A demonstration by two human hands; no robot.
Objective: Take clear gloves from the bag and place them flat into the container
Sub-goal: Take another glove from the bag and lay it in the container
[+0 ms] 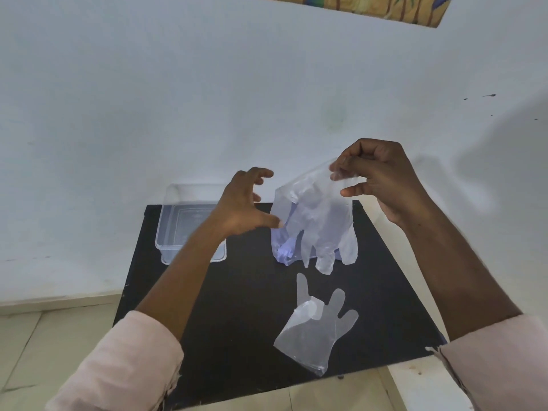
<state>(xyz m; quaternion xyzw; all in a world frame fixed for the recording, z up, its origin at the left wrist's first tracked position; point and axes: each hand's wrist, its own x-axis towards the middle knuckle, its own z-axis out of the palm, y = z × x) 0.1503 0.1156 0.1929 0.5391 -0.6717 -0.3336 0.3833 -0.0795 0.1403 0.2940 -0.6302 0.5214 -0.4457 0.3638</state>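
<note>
A: Start with the fingers. What does the right hand [382, 182] do?

B: Its thumb and fingers [341, 169] are pinched together on the cuff edge of a clear glove [318, 221]. The glove hangs down from this pinch, with its finger parts pointing to the worktop [243, 315] — I think it is held high so that the thin film can fall open and straight.

A: And the left hand [244, 207]?

B: Its fingers are spread apart and hold nothing. The thumb tip is at the left edge of the hanging glove, maybe just touching it; I cannot tell for sure. My guess is that it comes to take the other side, because such a light film needs two hands to stay flat.

A: Where is the bag?

B: Behind the hanging glove there is more clear plastic standing on the worktop, with a bluish tint low down. It is probably the bag [281, 250], but the layers overlap and I cannot separate them well.

A: Other gloves?

B: A second glove [314, 324] lies on the black worktop, nearer to the person, partly folded over at the thumb side — so it is not flat.

A: And the container [189, 203]?

B: Clear, at the far left corner of the worktop, partly behind the left forearm. I see no glove in it, so the placing seems not yet done.
</note>
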